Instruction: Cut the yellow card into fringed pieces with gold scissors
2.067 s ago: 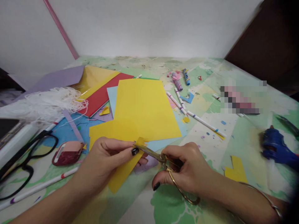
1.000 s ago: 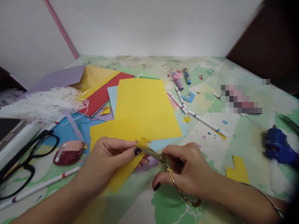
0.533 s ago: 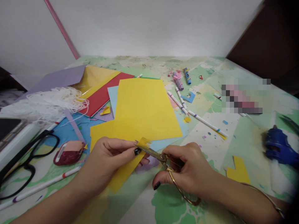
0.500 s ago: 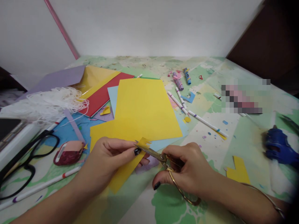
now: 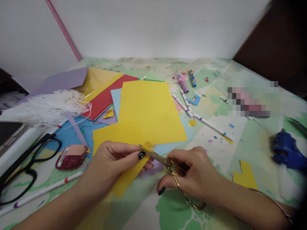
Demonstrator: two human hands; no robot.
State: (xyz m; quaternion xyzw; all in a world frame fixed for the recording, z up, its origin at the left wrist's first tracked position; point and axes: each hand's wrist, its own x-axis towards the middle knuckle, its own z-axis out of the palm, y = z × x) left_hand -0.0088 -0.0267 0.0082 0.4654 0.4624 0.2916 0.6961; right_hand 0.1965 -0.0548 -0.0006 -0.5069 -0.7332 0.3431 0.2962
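Note:
Between thumb and fingers, my left hand pinches a yellow paper strip whose upper end is snipped into a fringe. My right hand grips gold-handled scissors, their handle loops around its fingers. The blades lie across the strip close to my left thumb, near the fringe. Just beyond both hands rests a large yellow paper sheet with a corner cut out, on top of a light blue sheet. Some fingers of my left hand are hidden behind the strip.
Eyeglasses, a pink-and-maroon case and a marker lie left. White string is heaped by red paper. Several markers, a yellow scrap and a blue glue gun are right.
Almost nothing differs. Both hands, the strip and the scissors hold nearly the same position; the view has shifted very slightly.

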